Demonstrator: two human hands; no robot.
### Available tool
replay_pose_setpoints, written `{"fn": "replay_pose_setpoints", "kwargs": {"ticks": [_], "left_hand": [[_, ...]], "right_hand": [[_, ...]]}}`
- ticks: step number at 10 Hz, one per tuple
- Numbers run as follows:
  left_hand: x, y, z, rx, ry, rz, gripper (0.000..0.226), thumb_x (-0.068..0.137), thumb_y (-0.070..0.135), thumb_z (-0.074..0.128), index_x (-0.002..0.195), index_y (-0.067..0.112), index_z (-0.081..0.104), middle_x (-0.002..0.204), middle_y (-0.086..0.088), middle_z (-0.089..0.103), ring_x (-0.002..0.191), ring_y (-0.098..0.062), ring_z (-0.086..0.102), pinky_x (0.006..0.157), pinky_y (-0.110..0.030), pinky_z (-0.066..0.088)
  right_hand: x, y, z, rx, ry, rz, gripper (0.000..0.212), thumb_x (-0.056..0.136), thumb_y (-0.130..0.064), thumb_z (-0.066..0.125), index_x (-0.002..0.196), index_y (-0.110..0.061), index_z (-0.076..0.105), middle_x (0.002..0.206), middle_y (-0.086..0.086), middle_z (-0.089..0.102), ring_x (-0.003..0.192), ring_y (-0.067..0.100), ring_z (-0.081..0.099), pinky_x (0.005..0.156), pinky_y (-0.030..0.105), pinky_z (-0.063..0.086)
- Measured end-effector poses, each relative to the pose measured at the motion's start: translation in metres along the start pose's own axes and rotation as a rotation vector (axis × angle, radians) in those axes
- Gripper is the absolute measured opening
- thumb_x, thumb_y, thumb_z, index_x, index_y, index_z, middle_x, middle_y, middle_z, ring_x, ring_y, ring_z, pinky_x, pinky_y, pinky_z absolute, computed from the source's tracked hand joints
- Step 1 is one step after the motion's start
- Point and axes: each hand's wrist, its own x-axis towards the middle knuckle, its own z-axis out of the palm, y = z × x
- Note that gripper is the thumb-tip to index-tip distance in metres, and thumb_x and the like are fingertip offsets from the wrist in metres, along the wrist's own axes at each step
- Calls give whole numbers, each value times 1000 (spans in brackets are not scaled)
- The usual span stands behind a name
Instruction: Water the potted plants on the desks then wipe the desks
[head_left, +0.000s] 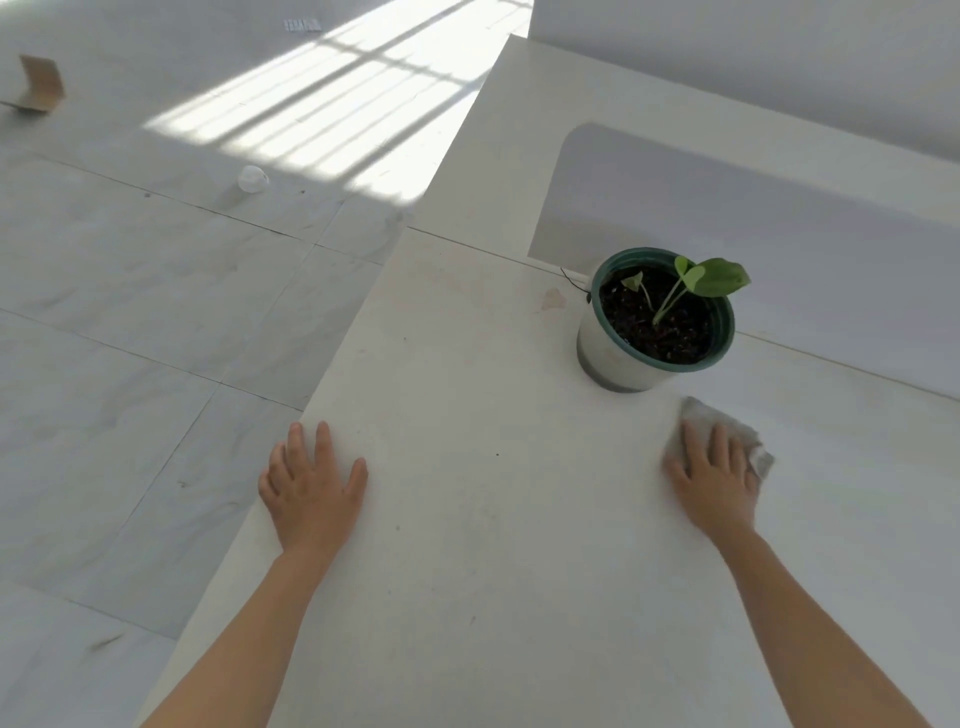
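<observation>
Head view, one entry, wiping stage.

- Grey cloth (698, 413): lies flat on the counter (493, 545), near side of the pot and just right of it, close but apart. Its long axis runs from far-left to near-right; one corner shows past the fingertips, another at the right of the palm.
- Right hand (719, 478): spread flat on the cloth, fingers straight, pressing down rather than gripping.
- Potted plant (657, 322): green-rimmed pot, dark soil, a few leaves; stands far and slightly left of the right hand, against the divider panel (727, 208).
- Faint brownish stain (551, 299): on the counter just left of the pot, far-left of the cloth. The right hand is the nearer one to it.
- Left hand (311, 488): flat at the counter's left edge, fingers straight, holding nothing; well apart from the cloth.
- Judgement: the unwiped stretch lies left of the cloth, so the next stroke likely runs leftward, skirting the pot.
- Floor (156, 312): pale tiles; a clear plastic cup (253, 179) and a cardboard piece (39, 83) lie far left.
</observation>
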Motion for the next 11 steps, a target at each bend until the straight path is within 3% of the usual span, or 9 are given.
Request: {"fn": "replay_pose_setpoints", "kwargs": {"ticks": [2,4,5,6,7,8,9,10,11], "left_hand": [[0,-1,2,-13,4,18,77,77,54,26,136,7,41,145,-24,33,130,-46,30,104,-57,21],[0,1,0,-14,-14,8,62,89,39,48,142,12,31,153,-18,20,137,-39,19,110,-50,13],[4,-4,-9,16,-76,65,63,91,39,45,145,16,23,156,-14,12,140,-35,13,111,-46,12],[0,-16,-22,-1,-111,120,62,92,36,45,145,13,22,154,-15,18,141,-34,15,110,-48,18],[-21,-34,-30,-113,1,110,61,84,37,44,136,5,41,144,-23,36,135,-41,26,105,-55,25],[-50,-53,-29,-291,136,44,62,75,32,41,126,-3,51,136,-28,45,129,-46,33,100,-59,30],[-77,-75,-23,-356,178,-62,61,75,29,38,125,-4,50,135,-28,45,128,-46,34,100,-58,30],[-92,-89,-15,-306,172,-29,58,73,27,43,118,-7,55,125,-32,53,118,-51,43,93,-62,37],[-102,-92,1,-248,111,110,53,73,32,40,106,-5,60,104,-33,63,102,-47,52,71,-63,49]], "right_hand": [[5,-26,-2,234,-28,363,55,93,-40,26,145,-27,8,156,9,-5,143,31,-5,115,51,-1],[-41,-94,25,252,134,151,44,93,-30,36,136,-20,39,151,11,27,138,33,21,110,46,18],[-76,-133,43,410,248,-87,39,86,-30,37,103,-9,65,112,17,66,108,36,57,86,46,44],[-107,-174,41,588,344,-321,24,81,-25,44,81,-11,63,70,8,69,65,23,65,53,30,48],[-139,-217,38,698,372,-529,13,81,-21,47,89,-17,57,78,3,69,74,10,55,59,25,45],[-172,-247,52,463,275,-830,19,83,-25,47,97,-18,57,99,2,67,95,20,60,70,28,52],[-199,-256,63,146,-294,-886,49,90,-41,40,136,-25,34,149,15,27,140,33,15,114,48,17],[-205,-248,52,91,-374,-869,51,93,-42,34,140,-23,27,155,14,7,143,30,-4,115,47,3],[-198,-239,27,289,-315,-778,44,95,-30,36,137,-16,36,154,13,17,143,25,9,114,40,15]]}}
